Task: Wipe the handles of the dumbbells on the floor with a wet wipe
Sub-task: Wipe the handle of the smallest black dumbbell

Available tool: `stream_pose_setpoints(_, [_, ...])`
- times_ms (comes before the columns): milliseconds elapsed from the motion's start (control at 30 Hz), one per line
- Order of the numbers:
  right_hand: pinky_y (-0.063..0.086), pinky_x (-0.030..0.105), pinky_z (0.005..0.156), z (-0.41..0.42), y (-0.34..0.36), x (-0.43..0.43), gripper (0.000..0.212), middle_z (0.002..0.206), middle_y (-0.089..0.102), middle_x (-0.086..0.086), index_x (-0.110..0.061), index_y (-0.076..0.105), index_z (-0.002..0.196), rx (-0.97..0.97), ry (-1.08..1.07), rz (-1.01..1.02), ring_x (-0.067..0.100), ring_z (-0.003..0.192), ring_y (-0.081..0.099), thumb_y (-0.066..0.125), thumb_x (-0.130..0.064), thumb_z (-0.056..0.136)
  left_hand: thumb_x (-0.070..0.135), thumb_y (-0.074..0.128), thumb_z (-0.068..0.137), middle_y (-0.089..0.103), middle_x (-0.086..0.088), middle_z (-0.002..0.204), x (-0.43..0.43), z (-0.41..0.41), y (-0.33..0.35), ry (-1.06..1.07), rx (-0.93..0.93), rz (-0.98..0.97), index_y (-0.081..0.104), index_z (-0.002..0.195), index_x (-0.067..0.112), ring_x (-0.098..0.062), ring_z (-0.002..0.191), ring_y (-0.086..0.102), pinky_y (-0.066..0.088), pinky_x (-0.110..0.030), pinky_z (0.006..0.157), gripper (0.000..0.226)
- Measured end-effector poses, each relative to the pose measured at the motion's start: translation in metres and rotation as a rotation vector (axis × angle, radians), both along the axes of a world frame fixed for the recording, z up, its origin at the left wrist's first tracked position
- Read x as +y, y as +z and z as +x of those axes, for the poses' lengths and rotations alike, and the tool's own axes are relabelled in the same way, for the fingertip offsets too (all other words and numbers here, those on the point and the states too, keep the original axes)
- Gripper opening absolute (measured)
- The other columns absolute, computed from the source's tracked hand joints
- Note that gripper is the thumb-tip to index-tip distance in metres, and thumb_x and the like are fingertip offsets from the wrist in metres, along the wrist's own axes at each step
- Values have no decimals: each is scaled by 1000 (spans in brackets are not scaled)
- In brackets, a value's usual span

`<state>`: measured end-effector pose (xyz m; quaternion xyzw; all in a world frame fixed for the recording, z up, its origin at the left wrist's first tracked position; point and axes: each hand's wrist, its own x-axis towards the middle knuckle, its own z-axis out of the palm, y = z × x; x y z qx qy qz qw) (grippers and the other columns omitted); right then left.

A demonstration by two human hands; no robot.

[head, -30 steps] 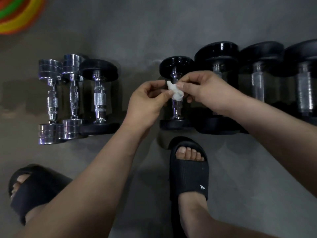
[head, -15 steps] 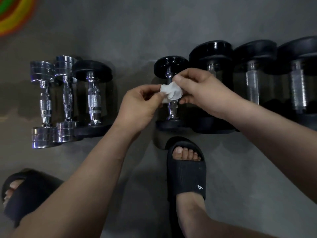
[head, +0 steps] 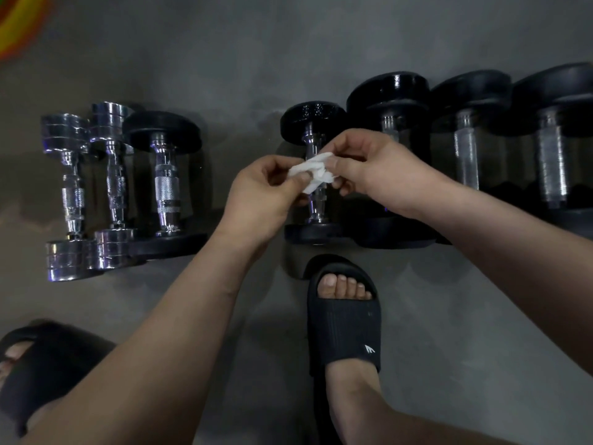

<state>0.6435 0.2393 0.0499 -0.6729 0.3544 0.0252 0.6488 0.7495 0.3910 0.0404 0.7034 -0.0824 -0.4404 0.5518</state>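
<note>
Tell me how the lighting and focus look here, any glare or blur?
Head view: dim overall; glare glints on the chrome dumbbells; the black dumbbells at right sink into shadow; the wipe is brightest, its edges soft; the coloured thing top left is blurred.

The left hand (head: 256,200) and right hand (head: 375,175) pinch a crumpled white wet wipe (head: 313,173) in front of the small black-ended chrome-handled dumbbell (head: 313,118) at twelve o'clock; two all-chrome dumbbells (head: 72,194) lie at nine o'clock.
</note>
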Motion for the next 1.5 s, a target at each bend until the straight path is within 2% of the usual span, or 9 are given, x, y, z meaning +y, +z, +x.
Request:
stream_pose_setpoints(133, [58, 38, 71, -2, 1, -3, 8, 85, 70, 0, -15, 66, 102, 59, 34, -163, 9, 67, 62, 61, -9, 98, 12, 62, 99, 65, -11, 81, 0, 5, 1, 49, 104, 4, 70, 93, 8, -8, 62, 57, 57, -33, 75, 11])
stream_pose_setpoints(367, [57, 26, 62, 1, 11, 4, 17, 81, 69, 3, -13, 71, 102, 19, 90, -171, 7, 69, 63, 65, -29, 98, 20, 65, 99, 73, -13, 95, 3, 0, 4, 50, 62, -8, 64, 95, 6, -17, 86, 72, 60, -32, 80, 14])
stream_pose_setpoints(567, [58, 25, 62, 5, 2, 2, 8, 70, 68, 0, -14, 71, 91, 134, 42, -188, 6, 57, 64, 68, -20, 96, 4, 62, 98, 71, -24, 103, 6, 3, 2, 145, 188, -47, 60, 96, -2, -32, 100, 73, 61, -39, 86, 7])
stream_pose_setpoints(633, [60, 28, 62, 6, 0, 2, 10, 71, 70, 1, -14, 70, 90, 161, 27, -231, 12, 60, 67, 67, -21, 95, 14, 69, 92, 74, -21, 95, 4, 4, -3, 172, 71, 44, 63, 90, 3, -27, 92, 74, 61, -45, 86, 13])
stream_pose_setpoints(733, [51, 18, 60, 1, 0, -4, 11, 77, 69, -4, -18, 70, 90, 204, 86, -493, 2, 64, 63, 63, -26, 94, 31, 71, 84, 65, 4, 70, 0, 10, -7, 128, -393, 290, 56, 73, 21, -1, 64, 60, 52, -21, 65, 21])
stream_pose_setpoints(833, [50, 18, 68, -10, 6, -7, 10, 81, 68, -9, -22, 71, 92, 187, 251, -637, 1, 72, 61, 63, -28, 93, 33, 69, 86, 63, 9, 74, -5, 10, -6, 43, -584, 346, 57, 80, 20, -3, 69, 60, 39, -7, 57, 19])
stream_pose_setpoints(1033, [54, 35, 75, -30, 10, 1, 27, 83, 64, -12, -28, 67, 89, 167, 746, -579, 5, 78, 62, 64, -54, 86, 43, 70, 90, 72, 10, 79, -10, -2, -22, -257, -418, 281, 74, 89, 20, 2, 75, 65, 45, -9, 65, 23])
stream_pose_setpoints(1367, [51, 32, 78, -40, 7, 3, 35, 92, 60, -12, -26, 67, 95, 114, 726, -589, 7, 85, 60, 68, -58, 82, 15, 86, 77, 77, 4, 80, -28, -18, -35, 83, -137, 137, 66, 77, 13, -13, 80, 75, 61, -36, 80, 20])
stream_pose_setpoints(1500, [49, 28, 75, -40, 5, 2, 33, 90, 59, -12, -26, 67, 93, 122, 716, -587, 8, 84, 59, 71, -56, 82, 25, 92, 71, 73, 1, 75, -30, -15, -38, 149, -108, 208, 66, 79, 15, -13, 68, 70, 60, -34, 67, 29])
